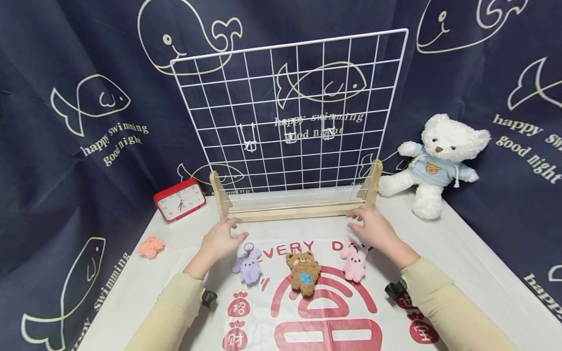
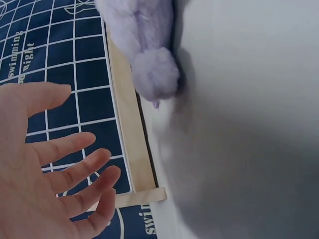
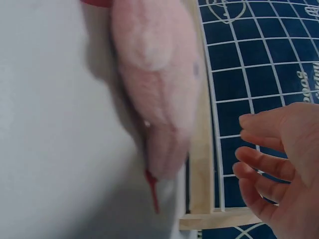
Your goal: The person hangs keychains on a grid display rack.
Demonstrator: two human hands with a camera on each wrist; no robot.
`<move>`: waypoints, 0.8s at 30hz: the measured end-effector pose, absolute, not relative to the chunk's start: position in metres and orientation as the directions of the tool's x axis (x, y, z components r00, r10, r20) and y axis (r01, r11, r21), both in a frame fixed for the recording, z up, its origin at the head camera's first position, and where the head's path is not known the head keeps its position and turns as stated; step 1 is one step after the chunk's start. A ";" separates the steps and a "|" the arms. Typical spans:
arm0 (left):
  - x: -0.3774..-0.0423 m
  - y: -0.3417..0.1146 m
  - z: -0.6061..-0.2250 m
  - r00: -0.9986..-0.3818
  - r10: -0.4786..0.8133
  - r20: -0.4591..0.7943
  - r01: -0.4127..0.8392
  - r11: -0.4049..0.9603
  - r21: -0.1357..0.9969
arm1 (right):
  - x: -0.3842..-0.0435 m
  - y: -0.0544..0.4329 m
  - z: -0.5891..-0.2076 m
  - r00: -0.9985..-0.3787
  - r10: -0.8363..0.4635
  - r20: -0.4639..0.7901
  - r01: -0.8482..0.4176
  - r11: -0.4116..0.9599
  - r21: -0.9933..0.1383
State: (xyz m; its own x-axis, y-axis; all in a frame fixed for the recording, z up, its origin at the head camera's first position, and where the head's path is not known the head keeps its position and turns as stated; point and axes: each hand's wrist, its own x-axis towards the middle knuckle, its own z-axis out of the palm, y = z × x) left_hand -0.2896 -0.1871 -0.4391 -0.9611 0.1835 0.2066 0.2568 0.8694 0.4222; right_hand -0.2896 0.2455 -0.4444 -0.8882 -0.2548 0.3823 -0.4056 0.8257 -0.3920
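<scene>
My left hand (image 1: 219, 240) reaches toward the left end of the wooden base (image 1: 290, 213), its fingers spread and loosely bent. The left wrist view shows that palm holding nothing. At the base's right end is my right hand (image 1: 375, 228), fingers relaxed and fingertips close by the wood. Between my forearms lie three small plush keychains: a purple one (image 1: 250, 269) near the left hand, a brown bear (image 1: 304, 274) in the middle, and a pink one (image 1: 353, 264) just below the right hand. The base carries an upright white wire grid (image 1: 298, 170).
Three white hooks, one a double-pronged hook (image 1: 250, 145), hang on the grid. A red clock (image 1: 180, 200) and a coral fuzzy bundle (image 1: 150, 247) are at the left. A white teddy bear (image 1: 432, 168) sits back right. Dark printed cloth (image 1: 52, 170) surrounds the table.
</scene>
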 end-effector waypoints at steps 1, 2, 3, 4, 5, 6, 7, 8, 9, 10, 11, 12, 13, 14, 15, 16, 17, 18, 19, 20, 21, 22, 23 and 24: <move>-0.291 -0.188 -0.439 -0.960 0.175 0.217 0.255 0.865 0.432 | -0.291 0.245 -0.447 -0.892 -0.263 0.368 -0.408 0.818 -0.405; -0.292 -0.190 -0.440 -0.959 0.166 0.230 0.255 0.860 0.442 | -0.292 0.245 -0.449 -0.895 -0.270 0.355 -0.410 0.810 -0.419; -0.294 -0.192 -0.441 -0.957 0.155 0.244 0.253 0.855 0.453 | -0.294 0.244 -0.451 -0.895 -0.280 0.347 -0.417 0.801 -0.430; -0.296 -0.194 -0.443 -0.956 0.143 0.258 0.253 0.849 0.465 | -0.294 0.244 -0.453 -0.895 -0.288 0.340 -0.422 0.793 -0.439; -0.298 -0.196 -0.444 -0.954 0.131 0.270 0.250 0.844 0.474 | -0.295 0.244 -0.455 -0.895 -0.297 0.333 -0.427 0.786 -0.447; -0.300 -0.199 -0.446 -0.953 0.117 0.281 0.246 0.839 0.485 | -0.296 0.244 -0.456 -0.895 -0.303 0.326 -0.429 0.781 -0.453; -0.302 -0.201 -0.447 -0.952 0.104 0.288 0.240 0.836 0.493 | -0.297 0.244 -0.458 -0.896 -0.308 0.321 -0.432 0.777 -0.458; -0.304 -0.203 -0.448 -0.952 0.090 0.292 0.233 0.835 0.499 | -0.298 0.243 -0.460 -0.895 -0.314 0.318 -0.435 0.773 -0.462; -0.306 -0.205 -0.449 -0.953 0.076 0.294 0.223 0.832 0.508 | -0.298 0.243 -0.461 -0.895 -0.318 0.314 -0.437 0.769 -0.466; -0.307 -0.206 -0.450 -0.953 0.064 0.295 0.215 0.829 0.517 | -0.298 0.244 -0.463 -0.896 -0.320 0.309 -0.436 0.767 -0.471; -0.308 -0.208 -0.450 -0.954 0.051 0.296 0.207 0.826 0.525 | -0.298 0.244 -0.463 -0.895 -0.324 0.305 -0.438 0.763 -0.475; -0.309 -0.209 -0.449 -0.955 0.037 0.295 0.196 0.823 0.533 | -0.298 0.245 -0.464 -0.897 -0.325 0.300 -0.436 0.762 -0.479; -0.310 -0.210 -0.449 -0.956 0.023 0.294 0.186 0.820 0.541 | -0.298 0.245 -0.465 -0.898 -0.327 0.294 -0.435 0.761 -0.482; -0.311 -0.211 -0.449 -0.956 0.010 0.295 0.178 0.817 0.549 | -0.298 0.246 -0.466 -0.900 -0.327 0.288 -0.432 0.761 -0.484; -0.312 -0.212 -0.448 -0.955 -0.003 0.296 0.170 0.812 0.558 | -0.297 0.246 -0.467 -0.902 -0.328 0.281 -0.429 0.761 -0.487; -0.313 -0.213 -0.448 -0.955 -0.015 0.298 0.163 0.810 0.564 | -0.297 0.246 -0.468 -0.904 -0.329 0.274 -0.426 0.761 -0.489; -0.314 -0.214 -0.448 -0.953 -0.028 0.300 0.156 0.806 0.570 | -0.297 0.247 -0.468 -0.905 -0.330 0.269 -0.424 0.762 -0.490; -0.315 -0.215 -0.448 -0.952 -0.040 0.303 0.150 0.802 0.578 | -0.297 0.247 -0.469 -0.905 -0.333 0.266 -0.424 0.762 -0.489; -0.316 -0.216 -0.448 -0.951 -0.053 0.305 0.144 0.796 0.588 | -0.297 0.247 -0.470 -0.906 -0.333 0.261 -0.422 0.761 -0.493; -0.317 -0.216 -0.448 -0.950 -0.065 0.306 0.137 0.791 0.596 | -0.297 0.246 -0.470 -0.907 -0.333 0.256 -0.419 0.760 -0.497; -0.317 -0.217 -0.448 -0.949 -0.079 0.306 0.130 0.787 0.603 | -0.297 0.246 -0.470 -0.909 -0.334 0.248 -0.415 0.759 -0.501; -0.318 -0.218 -0.448 -0.947 -0.092 0.306 0.121 0.783 0.610 | -0.297 0.246 -0.470 -0.911 -0.335 0.240 -0.412 0.759 -0.505; -0.319 -0.218 -0.449 -0.946 -0.106 0.306 0.113 0.778 0.617 | -0.297 0.246 -0.470 -0.913 -0.336 0.232 -0.408 0.758 -0.508; -0.320 -0.219 -0.449 -0.944 -0.119 0.307 0.106 0.774 0.624 | -0.297 0.246 -0.470 -0.915 -0.337 0.224 -0.404 0.760 -0.509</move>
